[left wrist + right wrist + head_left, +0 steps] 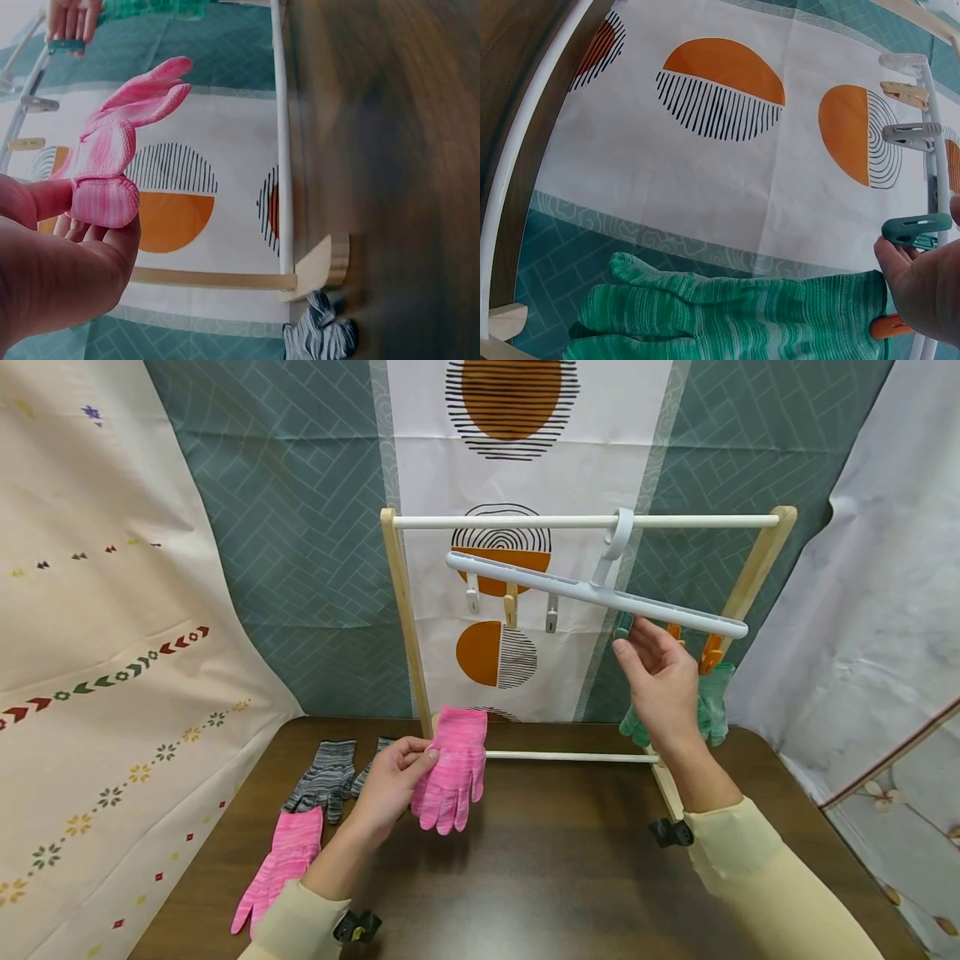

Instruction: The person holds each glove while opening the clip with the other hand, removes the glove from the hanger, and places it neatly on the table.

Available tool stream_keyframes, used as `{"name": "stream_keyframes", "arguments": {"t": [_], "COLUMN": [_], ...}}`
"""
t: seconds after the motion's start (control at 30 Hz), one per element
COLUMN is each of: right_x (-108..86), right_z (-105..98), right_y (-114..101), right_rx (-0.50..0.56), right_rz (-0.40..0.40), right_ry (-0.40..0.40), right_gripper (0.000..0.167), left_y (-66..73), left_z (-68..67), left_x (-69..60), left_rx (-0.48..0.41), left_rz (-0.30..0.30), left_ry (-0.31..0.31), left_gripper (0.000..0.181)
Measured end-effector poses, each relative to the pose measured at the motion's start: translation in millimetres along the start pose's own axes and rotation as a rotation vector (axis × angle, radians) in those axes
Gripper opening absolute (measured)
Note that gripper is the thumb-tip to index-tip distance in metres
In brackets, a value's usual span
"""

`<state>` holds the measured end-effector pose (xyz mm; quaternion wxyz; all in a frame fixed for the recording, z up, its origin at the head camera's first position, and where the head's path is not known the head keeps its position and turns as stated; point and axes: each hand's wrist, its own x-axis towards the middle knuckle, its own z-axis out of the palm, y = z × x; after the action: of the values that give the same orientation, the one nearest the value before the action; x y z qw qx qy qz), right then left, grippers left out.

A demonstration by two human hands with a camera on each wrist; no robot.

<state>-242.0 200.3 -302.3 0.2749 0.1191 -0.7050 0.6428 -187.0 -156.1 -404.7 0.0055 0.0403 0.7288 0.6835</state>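
Observation:
My left hand (392, 781) pinches a pink knit glove (453, 768) near its cuff, and the glove's fingers point down in the head view. In the left wrist view, the thumb lies on one side of the folded pink cuff (105, 202). Up at the pale hanger (525, 578), my right hand (666, 685) pinches a dark green clip (916, 226). That clip hangs from the hanger bar with no glove in it. Just right of it, green gloves (716, 702) hang from orange clips (711, 653), partly hidden behind my right hand.
The hanger hooks over the top rail (510, 522) of a wooden rack (402, 610) and slopes down rightward. White, tan and grey clips (552, 613) hang along its left half. Another pink glove (288, 852) and grey striped gloves (327, 774) lie on the brown table (540, 860) at left.

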Motion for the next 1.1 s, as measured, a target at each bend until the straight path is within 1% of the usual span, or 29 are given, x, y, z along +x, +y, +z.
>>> {"name": "stream_keyframes", "arguments": {"t": [0.23, 0.43, 0.6, 0.83, 1.1], "right_x": [-5.3, -11.4, -14.5, -16.8, -20.5], "right_z": [-2, -5, -6, -7, -10], "right_y": [1, 3, 4, 6, 9], "right_rx": [-0.032, -0.074, -0.092, -0.101, -0.119], "right_rz": [-0.024, -0.049, -0.078, -0.101, -0.127], "right_ry": [-0.029, -0.046, -0.029, -0.012, 0.016], "right_gripper": [0.053, 0.054, 0.052, 0.049, 0.044], "left_y": [-7.6, -10.4, -12.6, -16.9, -23.2], "left_z": [-12.8, -23.1, -30.0, -38.1, -45.1], "left_x": [-10.7, -18.4, -22.9, -27.2, -33.9], "left_rx": [-0.007, -0.001, 0.001, 0.018, 0.043], "left_rz": [-0.028, -0.053, -0.076, -0.091, -0.123], "left_ry": [0.016, 0.023, 0.026, 0.024, 0.073], "left_gripper": [0.027, 0.028, 0.029, 0.030, 0.029]}}
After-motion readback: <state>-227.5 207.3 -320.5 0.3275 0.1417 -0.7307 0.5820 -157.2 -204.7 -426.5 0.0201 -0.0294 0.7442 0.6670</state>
